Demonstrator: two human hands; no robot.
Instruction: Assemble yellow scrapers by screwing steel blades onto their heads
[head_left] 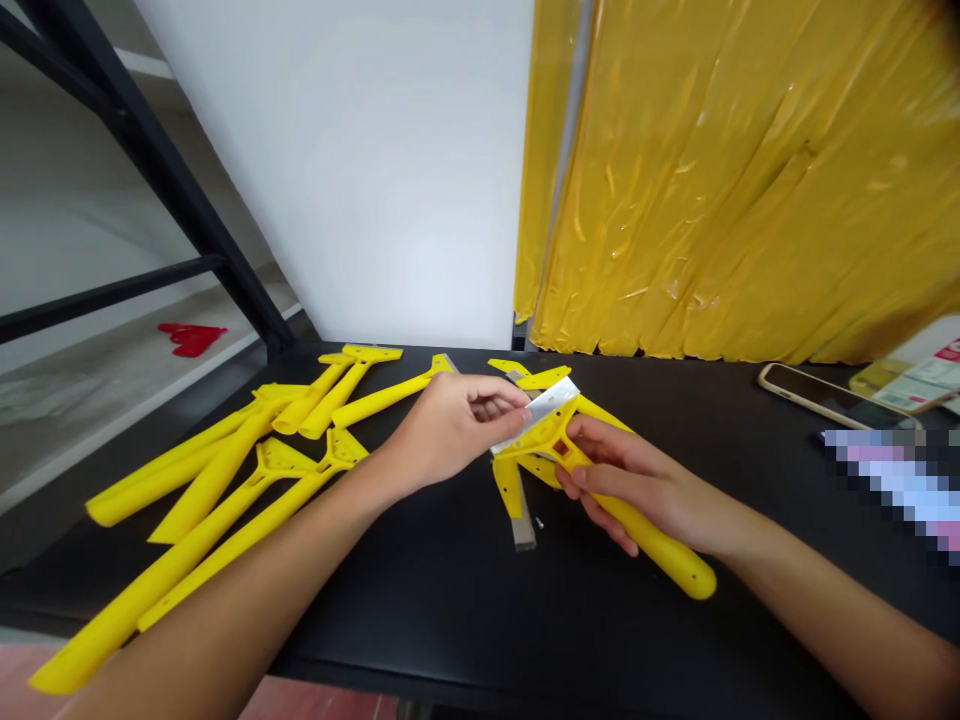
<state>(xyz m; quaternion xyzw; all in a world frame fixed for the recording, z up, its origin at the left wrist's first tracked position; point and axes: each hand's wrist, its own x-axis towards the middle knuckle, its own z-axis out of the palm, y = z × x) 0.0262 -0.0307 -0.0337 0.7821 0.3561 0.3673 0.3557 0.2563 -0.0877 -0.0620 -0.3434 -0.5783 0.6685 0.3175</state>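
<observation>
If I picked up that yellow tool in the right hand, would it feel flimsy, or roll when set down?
The yellow tool looks like stiff plastic, its handle straight in the right hand. The cutouts in its head suggest it's fairly light. Its rounded handle could rock, but the wide head would probably stop it rolling.

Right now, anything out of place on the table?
A tiny bit, maybe a screw, lies loose on the table beside the grey strip's near end, as if dropped. I see no spill or damage.
</observation>
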